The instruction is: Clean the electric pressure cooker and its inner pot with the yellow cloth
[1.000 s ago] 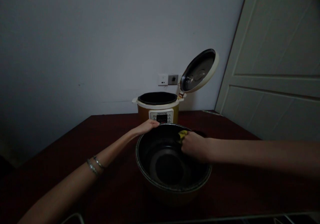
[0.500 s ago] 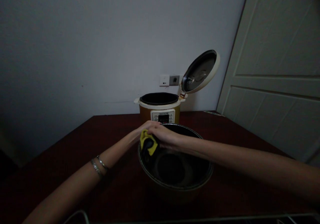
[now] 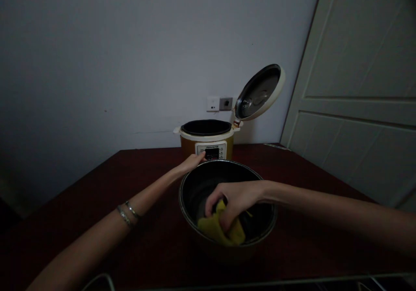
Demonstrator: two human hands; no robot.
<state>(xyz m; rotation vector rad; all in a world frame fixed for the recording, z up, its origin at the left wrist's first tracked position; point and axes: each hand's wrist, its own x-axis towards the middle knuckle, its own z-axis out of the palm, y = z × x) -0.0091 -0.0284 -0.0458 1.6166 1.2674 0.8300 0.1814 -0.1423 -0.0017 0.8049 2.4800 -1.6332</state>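
Note:
A dark round inner pot [image 3: 195, 187] stands on the table with its opening turned up toward me. My left hand [image 3: 192, 162] holds the pot at its far left rim, the fingers partly hidden behind it. Inside the pot, my right hand [image 3: 235, 197] grips a yellow cloth [image 3: 216, 228], which is bunched under the fingers against the near inner wall. Behind the pot sits a yellow-and-white electric cooker [image 3: 185, 145], its lid [image 3: 261, 93] raised and leaning to the right.
The dark red table [image 3: 146, 161] reaches back to a pale wall [image 3: 113, 65]. A socket and a switch plate [image 3: 219, 104] are on the wall behind the cooker. A white panelled door [image 3: 357, 87] stands at the right.
My right hand has brought the yellow cloth from the pot's far left rim down to the near inner wall. My left hand remains at the far left rim.

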